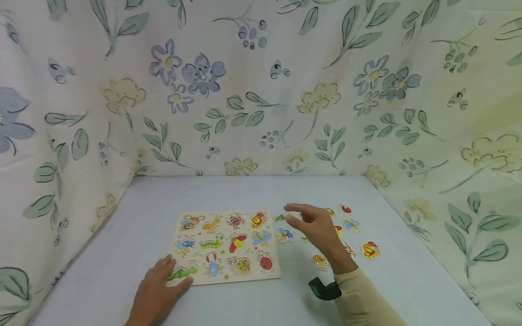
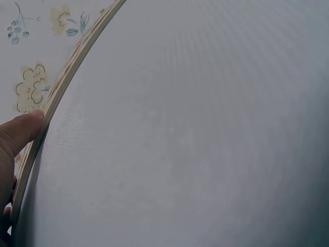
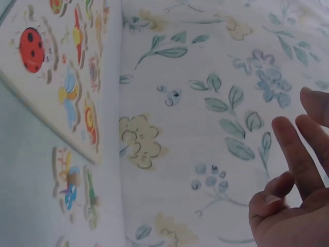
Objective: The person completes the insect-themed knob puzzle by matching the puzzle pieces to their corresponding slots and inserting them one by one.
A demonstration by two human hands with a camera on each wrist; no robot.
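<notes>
A wooden insect puzzle board (image 1: pixel 273 274) lies flat, its surface covered in rows of colourful bugs. My left hand (image 1: pixel 157 290) rests at its near left corner, fingers along the left edge. In the left wrist view the thumb (image 2: pixel 25 126) touches the board's edge. Over the loose pieces at the right hovers my right hand (image 1: pixel 318 228), thumb and index finger apart with nothing between them. Closest to its fingertips lie a green insect piece (image 1: pixel 280 218) and a blue winged piece (image 1: pixel 284 235). The hand and forearm partly hide several pieces.
Around the right arm are scattered a ladybug piece (image 1: pixel 345 208), a blue-winged piece (image 1: pixel 351 224), a red and yellow piece (image 1: pixel 370 249) and a striped bee piece (image 1: pixel 320 261). Floral cloth (image 1: pixel 244 145) walls in the white table (image 1: pixel 228 192) at the back and sides.
</notes>
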